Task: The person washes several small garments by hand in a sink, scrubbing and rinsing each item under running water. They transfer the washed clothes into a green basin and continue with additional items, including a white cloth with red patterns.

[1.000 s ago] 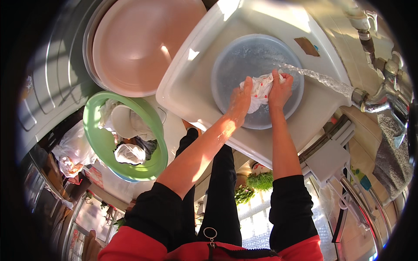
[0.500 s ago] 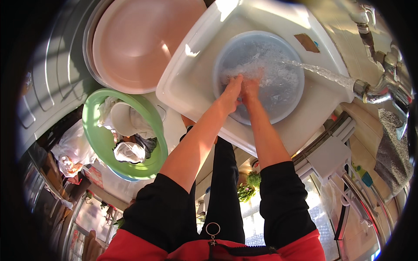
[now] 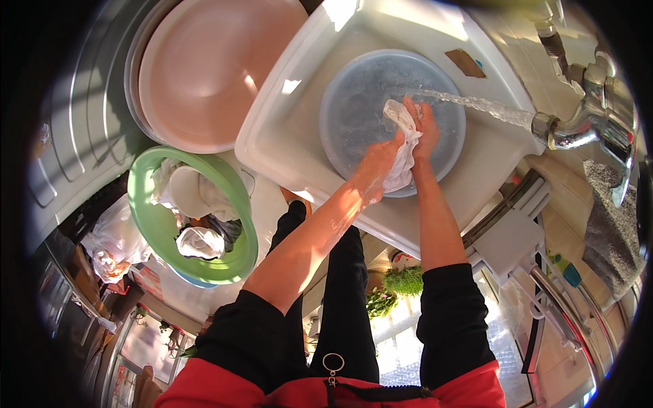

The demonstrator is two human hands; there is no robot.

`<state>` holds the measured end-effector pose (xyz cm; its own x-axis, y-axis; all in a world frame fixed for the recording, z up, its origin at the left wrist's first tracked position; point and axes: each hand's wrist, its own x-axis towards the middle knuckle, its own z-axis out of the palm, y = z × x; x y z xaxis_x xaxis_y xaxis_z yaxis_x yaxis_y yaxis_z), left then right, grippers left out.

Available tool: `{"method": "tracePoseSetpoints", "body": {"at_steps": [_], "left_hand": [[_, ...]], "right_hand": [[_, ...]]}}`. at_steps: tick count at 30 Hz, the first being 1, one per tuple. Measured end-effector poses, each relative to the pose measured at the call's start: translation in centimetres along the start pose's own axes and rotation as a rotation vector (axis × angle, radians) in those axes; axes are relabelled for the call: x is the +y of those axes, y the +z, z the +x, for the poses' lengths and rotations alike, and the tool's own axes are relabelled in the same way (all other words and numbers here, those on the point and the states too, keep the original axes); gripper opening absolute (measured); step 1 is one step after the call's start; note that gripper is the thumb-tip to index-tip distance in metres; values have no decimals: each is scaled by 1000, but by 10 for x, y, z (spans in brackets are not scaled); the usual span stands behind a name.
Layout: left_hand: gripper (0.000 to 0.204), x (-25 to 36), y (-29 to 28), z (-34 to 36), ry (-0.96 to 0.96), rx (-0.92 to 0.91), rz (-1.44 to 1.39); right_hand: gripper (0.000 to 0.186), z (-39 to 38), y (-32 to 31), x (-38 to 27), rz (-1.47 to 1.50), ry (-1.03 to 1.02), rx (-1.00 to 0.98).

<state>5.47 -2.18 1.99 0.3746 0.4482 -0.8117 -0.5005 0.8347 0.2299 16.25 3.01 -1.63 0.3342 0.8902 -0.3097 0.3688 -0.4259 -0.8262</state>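
Observation:
A wet white cloth [image 3: 400, 171] is bunched lengthwise between my two hands, above the light-blue round basin [image 3: 333, 139]. My left hand [image 3: 376, 164] is closed round its near, left side. On its right side my right hand [image 3: 426, 129] grips the cloth, fingers pointing up toward the stream. Water [image 3: 486, 104] runs from the metal tap [image 3: 575, 130] at the right and reaches the fingertips of my right hand. The basin holds water and stands in the white sink [image 3: 272, 126]. Which kind of garment the cloth is, I cannot tell.
Left of the sink, a green tub [image 3: 139, 211] holds several pieces of laundry and a whitish bowl-shaped thing. Large pinkish basins [image 3: 211, 75] are stacked behind it. A grey towel [image 3: 609, 234] hangs at the right. A brown patch [image 3: 464, 63] is on the sink's far side.
Both hands have come up out of the splashing water, with the white cloth now showing between them. The froth in the basin has mostly settled. The view has shifted slightly.

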Motion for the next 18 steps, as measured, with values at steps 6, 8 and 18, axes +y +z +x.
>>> {"method": "tracePoseSetpoints", "body": {"at_steps": [6,8,18], "left_hand": [[56,36,-44,12,207,413,177],[58,29,-58,19,172,422,284],[68,16,-61,29,96,285,116]], "right_hand": [[34,16,-7,82,147,-52,249],[39,2,0,94,-511,-364,191],[30,-13,33,59,-36,184,-117]]}}
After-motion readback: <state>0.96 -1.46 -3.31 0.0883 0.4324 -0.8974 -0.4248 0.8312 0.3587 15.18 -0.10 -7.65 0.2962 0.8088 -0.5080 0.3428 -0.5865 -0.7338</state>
